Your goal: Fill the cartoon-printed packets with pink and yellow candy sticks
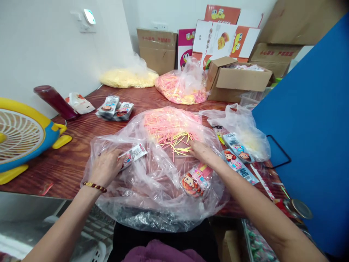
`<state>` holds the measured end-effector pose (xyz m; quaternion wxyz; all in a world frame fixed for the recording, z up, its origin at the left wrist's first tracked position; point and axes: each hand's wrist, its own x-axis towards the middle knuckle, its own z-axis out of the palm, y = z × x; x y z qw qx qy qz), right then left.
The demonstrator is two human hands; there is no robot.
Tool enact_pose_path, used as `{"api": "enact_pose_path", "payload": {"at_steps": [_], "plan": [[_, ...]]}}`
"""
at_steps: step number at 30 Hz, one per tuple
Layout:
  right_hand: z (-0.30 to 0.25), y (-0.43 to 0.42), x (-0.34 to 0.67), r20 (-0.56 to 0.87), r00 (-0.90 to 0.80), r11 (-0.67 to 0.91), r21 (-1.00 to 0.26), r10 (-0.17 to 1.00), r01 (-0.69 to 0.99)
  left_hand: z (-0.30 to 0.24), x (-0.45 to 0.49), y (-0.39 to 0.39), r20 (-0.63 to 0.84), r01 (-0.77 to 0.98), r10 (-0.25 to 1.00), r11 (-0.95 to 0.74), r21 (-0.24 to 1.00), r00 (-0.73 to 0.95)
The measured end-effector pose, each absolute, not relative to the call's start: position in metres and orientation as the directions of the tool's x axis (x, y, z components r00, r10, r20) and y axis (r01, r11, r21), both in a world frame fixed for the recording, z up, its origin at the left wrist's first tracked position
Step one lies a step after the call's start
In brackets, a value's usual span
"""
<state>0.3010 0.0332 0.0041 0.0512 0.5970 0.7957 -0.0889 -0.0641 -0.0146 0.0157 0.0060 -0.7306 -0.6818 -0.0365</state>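
My left hand (105, 166), with a beaded bracelet at the wrist, is closed on a small printed packet (135, 154) over a clear plastic bag (163, 182). The bag is spread open across the front of the table. Inside its far part lies a heap of thin pink and yellow sticks (170, 122). My right hand (201, 152) reaches in at the heap's near right side. Its fingertips are pinched at some yellow sticks (182, 150) and are partly hidden. Another printed packet (195, 182), with pink and yellow sticks showing at its end, lies on the bag below my right forearm.
Several packed packets (116, 108) lie at the back left; more packets (237, 165) lie right. A yellow-blue fan (27, 134) and red bottle (56, 102) stand left. Behind are bags of yellow (128, 77) and pink sticks (181, 87) and an open carton (240, 80). A blue panel (308, 109) bounds the right.
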Motion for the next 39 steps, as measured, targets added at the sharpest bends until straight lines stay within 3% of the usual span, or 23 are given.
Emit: {"api": "enact_pose_path", "payload": {"at_steps": [4,9,12,18,23,28,34,39], "plan": [[-0.008,0.050,0.295,-0.231,-0.255,0.255,-0.030,0.939,0.966,0.008,-0.051,-0.012,0.151,0.959,0.961,-0.251,0.129,0.231],[-0.017,0.074,0.277,-0.233,-0.287,0.284,-0.045,0.929,0.958,0.007,0.017,0.015,0.102,0.835,0.836,-0.546,0.065,0.539],[-0.015,0.090,0.271,-0.208,-0.335,0.322,-0.095,0.919,0.942,0.002,0.057,0.039,0.082,0.766,0.765,-0.642,0.030,0.638],[-0.003,0.096,0.309,-0.257,-0.276,0.264,-0.083,0.926,0.961,-0.017,0.090,0.069,-0.021,0.713,0.714,-0.700,-0.048,0.700],[-0.005,0.083,0.319,-0.290,-0.164,0.174,0.009,0.943,0.985,-0.026,0.106,0.076,0.026,0.697,0.696,-0.716,-0.039,0.717],[-0.011,0.081,0.303,-0.289,-0.110,0.121,0.022,0.951,0.992,-0.033,0.128,0.086,0.111,0.774,0.767,-0.632,-0.038,0.632],[-0.016,0.082,0.305,-0.268,-0.141,0.136,-0.034,0.953,0.990,-0.038,0.131,0.093,0.126,0.801,0.795,-0.599,0.012,0.593],[-0.022,0.089,0.298,-0.154,-0.284,0.242,-0.245,0.946,0.939,-0.038,0.129,0.090,0.084,0.799,0.799,-0.600,0.037,0.596]]}}
